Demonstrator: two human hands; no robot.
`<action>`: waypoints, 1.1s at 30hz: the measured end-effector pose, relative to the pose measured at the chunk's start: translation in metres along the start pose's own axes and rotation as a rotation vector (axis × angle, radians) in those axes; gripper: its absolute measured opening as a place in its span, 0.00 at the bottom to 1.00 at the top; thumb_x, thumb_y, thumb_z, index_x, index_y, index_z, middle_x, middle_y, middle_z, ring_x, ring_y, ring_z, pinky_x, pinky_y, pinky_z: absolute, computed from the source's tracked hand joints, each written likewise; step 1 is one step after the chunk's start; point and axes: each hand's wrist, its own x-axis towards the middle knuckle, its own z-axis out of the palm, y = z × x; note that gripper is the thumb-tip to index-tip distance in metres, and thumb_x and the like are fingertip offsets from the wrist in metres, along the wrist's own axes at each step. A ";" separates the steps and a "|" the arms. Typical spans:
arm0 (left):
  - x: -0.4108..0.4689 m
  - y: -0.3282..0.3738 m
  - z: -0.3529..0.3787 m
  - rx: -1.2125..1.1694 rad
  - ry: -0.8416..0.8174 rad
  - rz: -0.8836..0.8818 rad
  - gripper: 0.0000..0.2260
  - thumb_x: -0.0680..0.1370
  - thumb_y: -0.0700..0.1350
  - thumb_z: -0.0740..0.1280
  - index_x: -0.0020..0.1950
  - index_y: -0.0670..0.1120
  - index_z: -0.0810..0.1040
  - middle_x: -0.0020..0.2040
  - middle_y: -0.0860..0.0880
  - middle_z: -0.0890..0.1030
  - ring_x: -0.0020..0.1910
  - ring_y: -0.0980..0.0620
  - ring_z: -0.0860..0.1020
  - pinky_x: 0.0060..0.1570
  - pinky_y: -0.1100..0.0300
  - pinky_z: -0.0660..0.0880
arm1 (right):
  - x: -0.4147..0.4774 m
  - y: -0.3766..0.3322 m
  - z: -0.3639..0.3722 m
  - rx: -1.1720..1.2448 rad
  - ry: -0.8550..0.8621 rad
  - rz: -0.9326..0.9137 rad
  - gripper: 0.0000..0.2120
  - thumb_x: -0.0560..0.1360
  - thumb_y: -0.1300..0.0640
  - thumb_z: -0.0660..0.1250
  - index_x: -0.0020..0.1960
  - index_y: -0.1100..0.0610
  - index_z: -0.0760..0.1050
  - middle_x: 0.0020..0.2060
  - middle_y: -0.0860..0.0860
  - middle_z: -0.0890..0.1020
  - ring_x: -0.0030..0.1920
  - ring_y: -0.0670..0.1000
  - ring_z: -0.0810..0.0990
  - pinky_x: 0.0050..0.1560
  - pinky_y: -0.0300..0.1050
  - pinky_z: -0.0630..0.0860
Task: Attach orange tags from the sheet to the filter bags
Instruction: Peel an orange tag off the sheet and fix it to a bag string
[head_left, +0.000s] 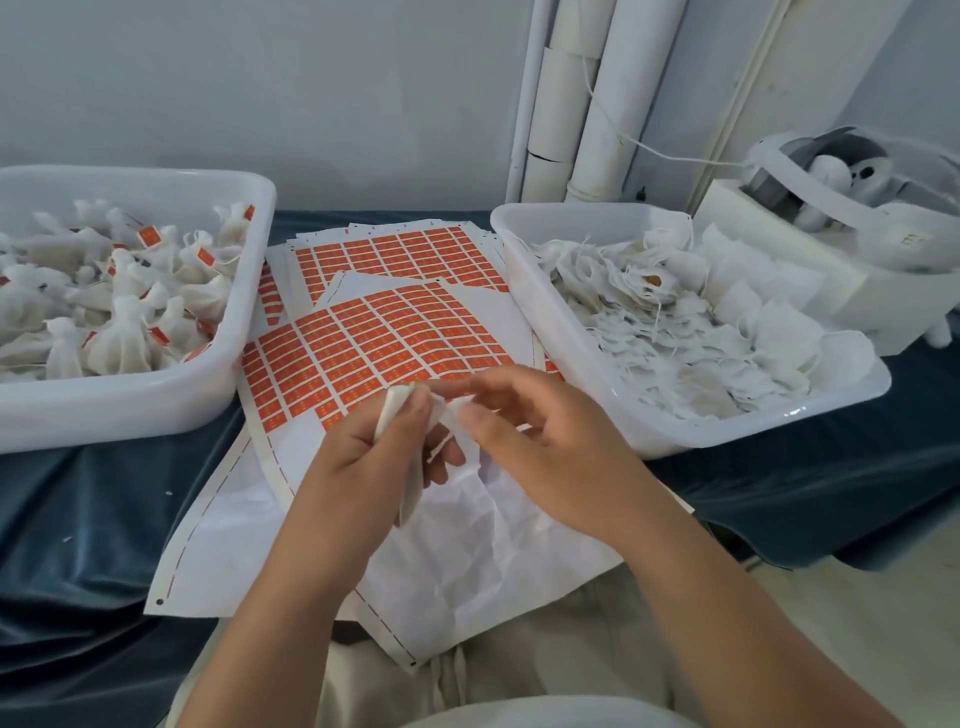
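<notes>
A sheet of orange tags (379, 343) lies in the middle of the table, its near rows peeled bare. Just above its near part my left hand (374, 447) grips a white filter bag (410, 483) that hangs down from the fingers. My right hand (540, 441) pinches the bag's top and its string (441, 447) close to my left fingertips. Whether a tag sits between the fingers is hidden. More tag sheets (395, 254) lie fanned out behind.
A white tub (156, 395) on the left holds tied bags with orange tags. A white tub (779, 421) on the right holds flat untagged filter bags. A white machine (852, 249) stands at the far right, white pipes (587, 104) behind. Dark blue cloth (104, 519) covers the table.
</notes>
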 end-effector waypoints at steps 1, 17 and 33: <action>0.000 0.000 0.001 0.004 -0.015 0.009 0.16 0.80 0.64 0.57 0.54 0.65 0.85 0.43 0.52 0.85 0.42 0.56 0.83 0.40 0.71 0.78 | 0.000 0.000 0.003 -0.009 -0.026 -0.003 0.11 0.82 0.42 0.67 0.61 0.42 0.81 0.49 0.39 0.86 0.53 0.42 0.85 0.52 0.41 0.83; 0.001 -0.007 -0.004 0.226 -0.012 -0.047 0.21 0.80 0.70 0.58 0.43 0.55 0.78 0.39 0.52 0.80 0.39 0.58 0.79 0.39 0.66 0.76 | 0.004 -0.001 0.001 0.474 -0.088 0.274 0.16 0.75 0.52 0.63 0.29 0.48 0.72 0.26 0.45 0.72 0.25 0.43 0.69 0.31 0.37 0.69; 0.002 -0.014 0.002 0.224 -0.265 0.099 0.14 0.82 0.60 0.58 0.44 0.61 0.81 0.33 0.54 0.77 0.31 0.59 0.74 0.37 0.69 0.73 | 0.009 0.006 -0.011 1.339 -0.154 0.247 0.14 0.78 0.57 0.65 0.34 0.56 0.71 0.26 0.48 0.65 0.24 0.45 0.62 0.26 0.38 0.65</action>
